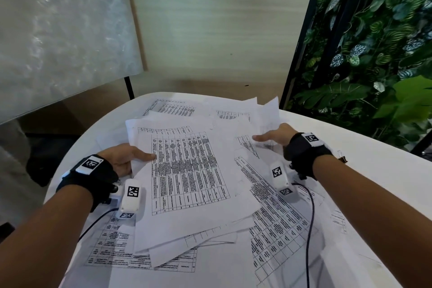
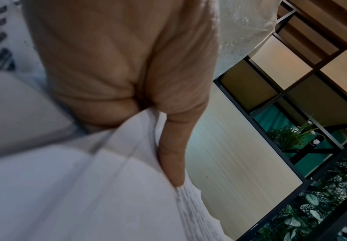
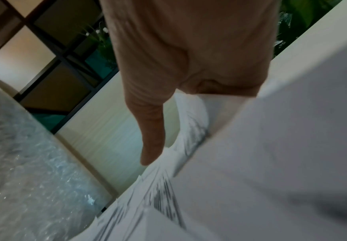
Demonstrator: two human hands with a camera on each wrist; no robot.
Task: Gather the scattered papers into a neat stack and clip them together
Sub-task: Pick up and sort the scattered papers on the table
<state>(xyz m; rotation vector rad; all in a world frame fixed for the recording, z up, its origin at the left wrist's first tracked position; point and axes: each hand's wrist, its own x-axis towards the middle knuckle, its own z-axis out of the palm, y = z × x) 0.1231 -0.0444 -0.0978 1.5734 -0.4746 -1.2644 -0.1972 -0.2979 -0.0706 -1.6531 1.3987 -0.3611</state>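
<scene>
Printed sheets with tables, the papers (image 1: 191, 170), lie scattered and overlapping on a white table (image 1: 374, 159). My left hand (image 1: 124, 159) pinches the left edge of the top bundle, thumb on top and fingers underneath. The left wrist view shows that thumb (image 2: 172, 154) pressed on the sheet edges (image 2: 86, 187). My right hand (image 1: 275, 138) holds the right side of the pile, where sheets curl upward behind it. In the right wrist view its thumb (image 3: 152, 130) lies over the papers (image 3: 251, 163) and its fingers are hidden beneath. A small binder clip (image 1: 341, 157) sits on the table to the right of my right wrist.
More sheets spread toward the near edge under both forearms. A dark cable (image 1: 311, 217) runs across the papers at the right. A bubble-wrapped board (image 1: 58, 30) leans beyond the table at the left, and a plant wall (image 1: 374, 42) stands at the right.
</scene>
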